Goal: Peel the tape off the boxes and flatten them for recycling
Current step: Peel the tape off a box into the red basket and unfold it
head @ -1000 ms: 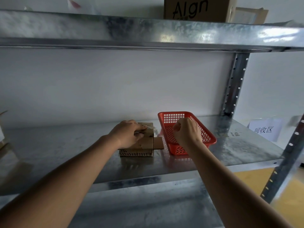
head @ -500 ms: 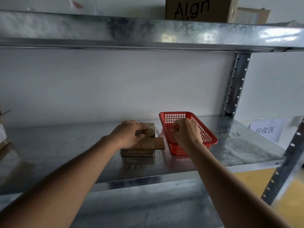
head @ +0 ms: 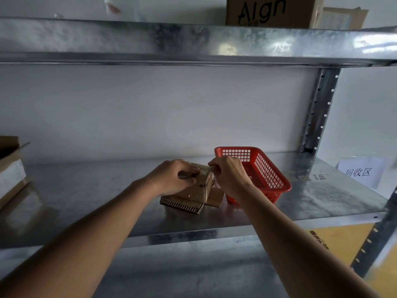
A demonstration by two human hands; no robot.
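A small cardboard box sits on the metal shelf, just left of a red plastic basket. My left hand curls over the box's top and holds it down. My right hand, on the basket side of the box, pinches something thin at the top edge, likely tape; I cannot tell for sure.

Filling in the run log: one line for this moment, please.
left hand holds box | right hand pinches at box top | red basket beside | box not flattened
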